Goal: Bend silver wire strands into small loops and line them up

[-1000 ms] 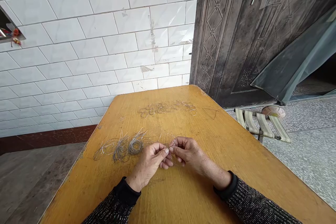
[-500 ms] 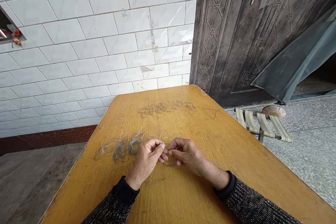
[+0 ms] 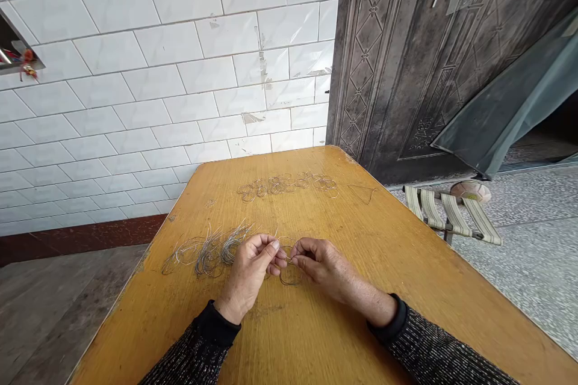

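Note:
Between my hands is a thin wire (image 3: pixel 290 283) bent into a loop, its lower curve showing just above the tabletop. My left hand (image 3: pixel 253 269) pinches it with thumb and forefinger on the left. From the right, the fingertips of my right hand (image 3: pixel 323 266) close on the wire too. The exact spot where the ends meet is too fine to make out. Just left of my left hand lie bundles of loose grey wire (image 3: pixel 209 257), partly hidden behind the fingers. Farther back, several small wire rings (image 3: pixel 280 184) lie in a row.
The wooden table (image 3: pixel 383 313) reaches to a white tiled wall (image 3: pixel 171 60). A bent piece of wire (image 3: pixel 362 194) lies at its far right. Beyond the right edge stand a folding stool (image 3: pixel 451 215) with striped straps, a ball (image 3: pixel 472 191) and a dark metal door (image 3: pixel 406 72).
My left hand has shifted slightly left and up, opening a small gap between the two hands' fingertips. The right hand has barely moved.

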Motion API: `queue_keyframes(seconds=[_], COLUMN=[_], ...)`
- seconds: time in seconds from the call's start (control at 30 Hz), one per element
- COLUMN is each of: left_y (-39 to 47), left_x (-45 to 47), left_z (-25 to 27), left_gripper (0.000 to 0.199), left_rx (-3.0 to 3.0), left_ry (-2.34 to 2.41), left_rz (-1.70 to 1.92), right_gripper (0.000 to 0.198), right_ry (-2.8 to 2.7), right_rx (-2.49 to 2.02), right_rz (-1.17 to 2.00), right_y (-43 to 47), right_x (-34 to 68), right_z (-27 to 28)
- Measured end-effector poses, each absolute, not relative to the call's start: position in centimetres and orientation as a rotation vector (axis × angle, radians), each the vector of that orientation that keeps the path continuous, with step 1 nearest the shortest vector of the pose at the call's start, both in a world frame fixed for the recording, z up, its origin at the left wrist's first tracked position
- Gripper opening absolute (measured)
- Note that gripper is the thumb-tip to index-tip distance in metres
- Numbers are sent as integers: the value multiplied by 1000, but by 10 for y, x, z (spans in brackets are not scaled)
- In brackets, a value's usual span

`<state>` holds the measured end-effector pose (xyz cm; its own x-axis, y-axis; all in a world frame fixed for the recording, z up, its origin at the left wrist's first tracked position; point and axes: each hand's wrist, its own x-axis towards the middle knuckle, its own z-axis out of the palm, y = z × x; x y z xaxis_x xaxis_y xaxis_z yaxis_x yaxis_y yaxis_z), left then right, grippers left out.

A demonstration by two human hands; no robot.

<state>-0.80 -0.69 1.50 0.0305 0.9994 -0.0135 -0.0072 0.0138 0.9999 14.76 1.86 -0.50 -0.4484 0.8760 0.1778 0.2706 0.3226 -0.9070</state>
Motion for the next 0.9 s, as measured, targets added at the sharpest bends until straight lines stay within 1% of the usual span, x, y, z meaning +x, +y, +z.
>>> queue_keyframes(seconds=[0.13, 0.3, 0.4, 0.47, 0.53, 0.63, 0.73, 0.8, 0.9], left_y=[-7, -5, -3, -2, -1, -3, -7, -10, -14], left_x=[-5, -6, -11, -15, -18, -19, -19, -20, -20], left_z=[12, 9, 10, 13, 14, 15, 16, 17, 18], left_gripper=[17, 19, 17, 13, 16, 15, 17, 20, 20], left_rx=[1109, 864, 898, 1096, 1444, 2078, 2569, 2775, 2894], left_ry=[1141, 936, 919, 1022, 1176, 1323, 1375, 1431, 1475], left_rz=[1258, 1254, 1145, 1071, 1059, 1063, 939, 870, 888], right_gripper=[9, 13, 13, 9, 6, 6, 7, 8, 8], right_ry=[-1884, -1718, -1677, -1726, -1802, -1877, -1890, -1859, -1768], right_rx=[-979, -872, -829, -848, -895, -943, -913, -879, -836], right_rz=[1145, 1439, 1546, 1565, 1562, 1557, 1610, 1664, 1735], right_y=[18, 20, 23, 25, 25, 22, 17, 16, 15], right_x=[148, 149, 151, 152, 153, 153, 151, 151, 149], right_z=[-2, 4, 2, -2, -5, -4, 0, 3, 4])
